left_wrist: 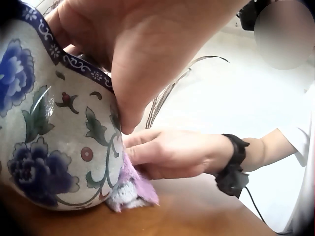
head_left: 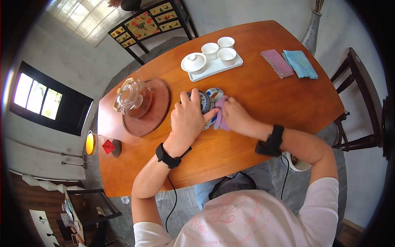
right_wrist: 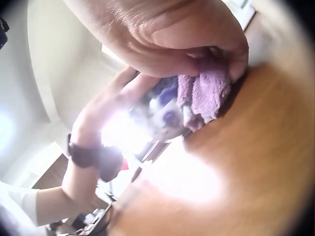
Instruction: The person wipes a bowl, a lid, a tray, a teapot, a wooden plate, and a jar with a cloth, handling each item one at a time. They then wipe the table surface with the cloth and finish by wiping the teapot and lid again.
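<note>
My left hand [head_left: 187, 117] grips a rounded porcelain teapot [left_wrist: 64, 132] from above, thumb on the near side and fingers over its top. Blue flowers and green leaves cover the teapot's pale body, and a dark blue patterned band runs around its shoulder. A looped handle [head_left: 215, 93] shows beyond the hand. In my right hand [head_left: 238, 117] a purple cloth [right_wrist: 209, 93] is pinched, bunched against the teapot's side low down near the tabletop. The left wrist view shows a whitish part of the cloth at the foot of the teapot.
On the wooden table [head_left: 263, 103], a round brown tray [head_left: 158, 109] bears a glass teapot [head_left: 131, 96] at left. Behind, a white tray [head_left: 214, 72] holds a lidded bowl [head_left: 193, 63] and three cups. Folded pink [head_left: 277, 63] and blue [head_left: 300, 64] cloths lie at right.
</note>
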`<state>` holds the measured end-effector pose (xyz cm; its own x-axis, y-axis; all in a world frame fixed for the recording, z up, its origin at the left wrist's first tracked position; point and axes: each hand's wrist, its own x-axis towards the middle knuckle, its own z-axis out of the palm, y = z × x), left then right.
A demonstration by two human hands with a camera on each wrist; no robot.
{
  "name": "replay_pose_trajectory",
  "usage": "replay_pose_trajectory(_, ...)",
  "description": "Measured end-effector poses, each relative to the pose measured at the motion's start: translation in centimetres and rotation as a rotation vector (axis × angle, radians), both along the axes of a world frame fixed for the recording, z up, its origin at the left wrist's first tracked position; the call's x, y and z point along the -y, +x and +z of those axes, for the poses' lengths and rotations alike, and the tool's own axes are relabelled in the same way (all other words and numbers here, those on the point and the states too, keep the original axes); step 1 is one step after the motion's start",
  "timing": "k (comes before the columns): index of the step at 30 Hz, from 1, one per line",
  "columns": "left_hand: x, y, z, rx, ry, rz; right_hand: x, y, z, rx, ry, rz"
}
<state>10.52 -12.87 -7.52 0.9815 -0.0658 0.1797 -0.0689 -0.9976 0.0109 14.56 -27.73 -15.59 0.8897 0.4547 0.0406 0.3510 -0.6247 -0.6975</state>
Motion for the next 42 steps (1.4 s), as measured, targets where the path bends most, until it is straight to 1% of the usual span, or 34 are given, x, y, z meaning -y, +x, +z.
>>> replay_pose_trajectory(1,0.1,0.0,0.4,-0.097,0.008,0.053,-0.1,-1.0,0.5,-0.145,0.037,0.003)
replay_pose_trajectory(2,-0.5,0.0,0.2,-0.099,0.006,0.059,0.1,-1.7,0.5,-0.147,0.035,0.01)
replay_pose_trajectory(3,-1.5,0.1,-0.1,-0.05,-0.047,-0.049,0.7,-2.1,0.4,-0.008,0.098,0.05)
replay_pose_trajectory(4,-2.1,0.0,0.8,0.0,-0.102,-0.157,1.1,-2.4,0.2,0.133,0.16,0.089)
replay_pose_trajectory(5,-3.0,-0.1,2.2,-0.2,-0.206,-0.203,1.2,-1.7,0.2,0.201,0.17,0.086)
replay_pose_trajectory(6,-4.0,0.2,2.7,-0.286,-0.239,-0.274,1.2,-0.5,0.1,0.199,0.171,0.086)
replay_pose_trajectory(8,-5.5,0.6,2.6,-0.255,-0.17,-0.427,0.8,2.4,-0.4,0.287,0.255,0.203)
replay_pose_trajectory(9,-5.5,0.8,2.6,-0.257,-0.169,-0.428,0.4,3.7,-1.2,0.28,0.282,0.217)
replay_pose_trajectory(11,-5.5,1.1,2.5,-0.283,-0.258,-0.41,-0.3,4.6,-2.1,0.269,0.318,0.222)
replay_pose_trajectory(12,-5.5,0.9,2.4,-0.283,-0.258,-0.406,-0.7,4.8,-2.3,0.259,0.354,0.227)
replay_pose_trajectory(13,-5.3,0.7,2.2,-0.225,-0.232,-0.397,-0.6,3.0,-1.0,0.338,0.358,0.196)
replay_pose_trajectory(14,-5.1,0.4,2.0,-0.169,-0.208,-0.386,-0.2,0.8,0.5,0.375,0.299,0.146)
replay_pose_trajectory(16,-5.0,0.3,1.8,-0.153,-0.222,-0.387,0.5,-1.0,0.5,0.527,0.264,0.159)
replay_pose_trajectory(20,-5.1,0.5,1.6,-0.126,-0.208,-0.432,0.3,1.4,0.0,0.546,0.179,0.156)
replay_pose_trajectory(22,-5.1,0.6,1.7,-0.111,-0.207,-0.449,-0.1,3.5,0.6,0.506,0.029,0.191)
replay_pose_trajectory(23,-5.0,0.6,1.7,-0.111,-0.211,-0.44,-0.3,4.5,0.4,0.572,-0.099,0.216)
replay_pose_trajectory(24,-5.0,0.5,1.7,-0.112,-0.216,-0.428,-0.5,5.1,0.3,0.573,-0.099,0.219)
replay_pose_trajectory(26,-5.0,0.5,1.7,-0.105,-0.195,-0.415,-0.9,5.8,-0.2,0.868,-0.357,0.214)
replay_pose_trajectory(27,-4.9,0.4,1.6,-0.102,-0.174,-0.405,-0.9,5.8,-0.4,0.867,-0.357,0.216)
replay_pose_trajectory(28,-4.9,0.4,1.4,-0.105,-0.172,-0.407,-1.0,5.7,-0.6,0.927,-0.433,0.212)
replay_pose_trajectory(29,-4.9,0.4,1.2,-0.051,-0.13,-0.418,-1.1,5.6,-0.8,0.987,-0.51,0.207)
replay_pose_trajectory(30,-5.0,0.4,1.1,0.003,-0.089,-0.427,-0.9,5.4,-0.5,0.985,-0.509,0.206)
replay_pose_trajectory(32,-5.0,0.4,1.0,0.007,-0.092,-0.433,0.8,4.8,0.8,1.032,-0.632,0.327)
replay_pose_trajectory(33,-5.0,0.4,1.1,0.014,-0.095,-0.437,1.7,4.9,0.9,1.034,-0.634,0.332)
replay_pose_trajectory(34,-5.0,0.4,1.2,0.017,-0.098,-0.434,2.6,5.1,1.0,0.914,-0.536,0.306)
replay_pose_trajectory(35,-4.9,0.3,1.5,-0.039,-0.11,-0.406,3.2,5.5,1.1,0.792,-0.439,0.278)
replay_pose_trajectory(36,-4.7,0.3,1.7,-0.096,-0.122,-0.38,3.3,5.6,2.2,0.793,-0.441,0.276)
replay_pose_trajectory(38,-4.7,0.4,1.8,-0.096,-0.131,-0.39,3.4,6.0,4.5,0.17,-0.124,0.011)
replay_pose_trajectory(39,-4.7,0.4,1.8,-0.101,-0.135,-0.397,3.1,7.4,2.5,0.242,0.122,0.065)
replay_pose_trajectory(40,-4.7,0.4,1.8,-0.104,-0.133,-0.402,2.1,7.8,1.3,0.241,0.124,0.059)
replay_pose_trajectory(42,-4.7,0.5,1.8,-0.095,-0.145,-0.411,-0.8,8.3,0.2,0.479,0.378,0.286)
